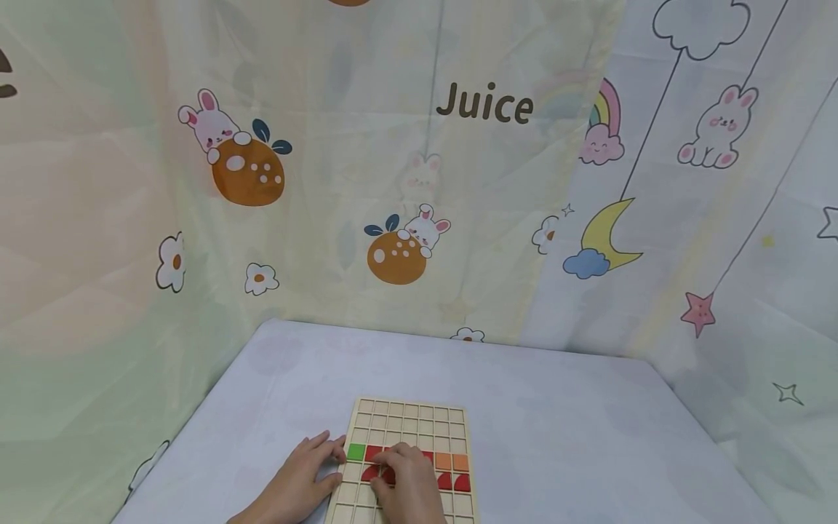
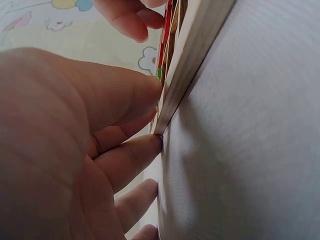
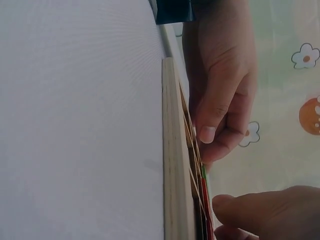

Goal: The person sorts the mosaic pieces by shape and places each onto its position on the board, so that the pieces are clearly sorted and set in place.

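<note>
A pale wooden grid board (image 1: 412, 429) lies on the table, with flat coloured pieces in two rows. My left hand (image 1: 304, 469) is at its left side; in the left wrist view, the thumb (image 2: 125, 95) and a finger touch the wooden edge (image 2: 182, 70), with other fingertips down on the table. Over the board's lower middle, my right hand (image 1: 412, 484) has its thumb and forefinger bent down beside a red curved piece (image 1: 369, 473). That hand hides part of both rows. Whether anything is pinched in its fingertips cannot be made out.
A green square (image 1: 356, 452) starts the upper row, followed by red ones and two orange squares (image 1: 452, 462) at the right. More red curved pieces (image 1: 454, 482) lie below those. A white cloth (image 1: 589, 429) covers the table, and printed curtains (image 1: 406, 167) hang behind.
</note>
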